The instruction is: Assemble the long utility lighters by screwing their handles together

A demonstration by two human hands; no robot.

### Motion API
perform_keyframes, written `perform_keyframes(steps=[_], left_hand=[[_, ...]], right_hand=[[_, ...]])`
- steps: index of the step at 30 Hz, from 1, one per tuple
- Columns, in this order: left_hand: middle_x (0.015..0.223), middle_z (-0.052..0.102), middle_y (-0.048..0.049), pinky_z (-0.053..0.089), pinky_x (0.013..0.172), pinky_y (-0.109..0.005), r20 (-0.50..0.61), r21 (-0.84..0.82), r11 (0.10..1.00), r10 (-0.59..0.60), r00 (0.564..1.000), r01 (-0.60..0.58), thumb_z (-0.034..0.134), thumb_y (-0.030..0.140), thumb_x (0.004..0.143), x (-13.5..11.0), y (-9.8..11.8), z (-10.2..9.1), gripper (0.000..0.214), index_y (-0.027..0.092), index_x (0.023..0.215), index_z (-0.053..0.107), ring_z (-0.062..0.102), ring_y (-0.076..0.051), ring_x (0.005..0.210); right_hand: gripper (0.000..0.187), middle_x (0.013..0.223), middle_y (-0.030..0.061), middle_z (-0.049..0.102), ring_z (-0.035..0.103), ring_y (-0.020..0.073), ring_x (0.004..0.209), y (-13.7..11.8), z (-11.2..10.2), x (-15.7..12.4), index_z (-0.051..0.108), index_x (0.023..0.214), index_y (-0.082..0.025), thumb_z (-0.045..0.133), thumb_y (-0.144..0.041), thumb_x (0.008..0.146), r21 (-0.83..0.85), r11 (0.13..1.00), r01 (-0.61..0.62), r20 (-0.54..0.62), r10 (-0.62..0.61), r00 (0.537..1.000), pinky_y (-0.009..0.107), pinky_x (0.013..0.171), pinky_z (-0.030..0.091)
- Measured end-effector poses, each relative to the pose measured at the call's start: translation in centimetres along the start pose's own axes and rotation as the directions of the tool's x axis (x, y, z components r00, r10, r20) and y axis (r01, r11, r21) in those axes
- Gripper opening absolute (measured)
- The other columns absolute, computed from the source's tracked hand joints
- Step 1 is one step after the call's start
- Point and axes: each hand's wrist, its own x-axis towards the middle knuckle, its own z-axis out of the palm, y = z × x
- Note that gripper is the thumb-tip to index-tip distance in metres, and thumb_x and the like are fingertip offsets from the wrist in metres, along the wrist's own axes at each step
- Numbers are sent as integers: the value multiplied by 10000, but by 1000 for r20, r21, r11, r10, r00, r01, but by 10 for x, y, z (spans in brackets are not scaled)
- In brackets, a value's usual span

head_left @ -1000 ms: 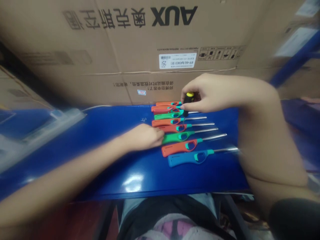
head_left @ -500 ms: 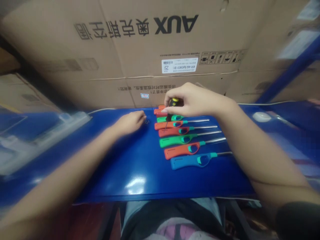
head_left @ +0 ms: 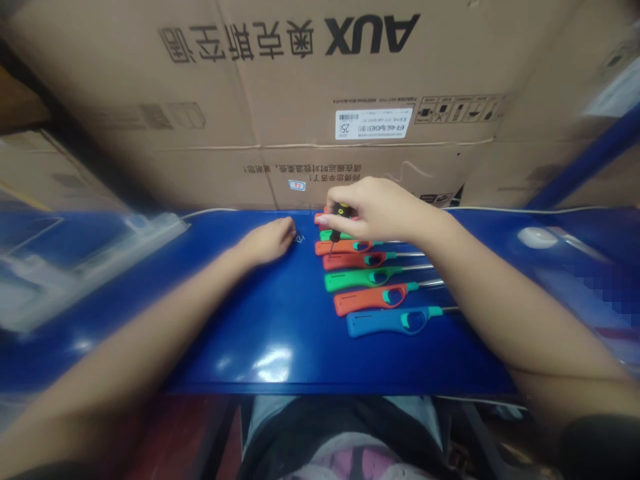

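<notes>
Several long-nosed lighters [head_left: 356,303] lie side by side in a row on a blue tabletop [head_left: 235,327], and the one closest to the person, the blue lighter [head_left: 375,324], serves to place the rest. Just beyond the blue lighter comes an orange lighter [head_left: 353,304], then a green lighter [head_left: 347,280], then a red lighter [head_left: 347,261], with more farther from it, partly hidden under the right hand [head_left: 370,208]. That hand, beyond the blue lighter, is closed around a black and yellow screwdriver [head_left: 342,212], whose thin shaft slants down to the red lighter's handle; whether the tip touches cannot be told. Well apart from it, to the left of and beyond the blue lighter, the left hand [head_left: 271,241] rests with fingers curled, just beside some small thin pale pieces [head_left: 300,238]; whether it grips anything cannot be told. Far beyond the blue lighter stands a big cardboard carton [head_left: 225,107], its print upside down; to the right of and beyond the blue lighter sits a white rounded object [head_left: 537,237].
</notes>
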Motion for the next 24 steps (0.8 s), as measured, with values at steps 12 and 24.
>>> perform_keyframes(steps=[12, 24], left_hand=[[1248, 638, -102, 566, 854, -360, -120, -189, 896, 385, 915, -402, 547, 435, 960, -26, 57, -2, 347, 184, 1180, 642, 672, -243, 1023], [1193, 690, -99, 567, 816, -312, -239, -242, 860, 396, 887, -449, 577, 366, 971, -25, 57, 24, 349, 168, 1240, 682, 690, -211, 978]], right_hand=[[269, 955, 98, 750, 627, 228, 779, -13, 10, 3, 631, 1082, -163, 496, -369, 974, -32, 996, -82, -22, 82, 996, 316, 663, 365], [365, 1128, 108, 713, 609, 193, 770, -5, 8, 0, 563, 1283, -163, 494, -305, 953, 74, 995, 61, -1, -61, 998, 307, 680, 388]])
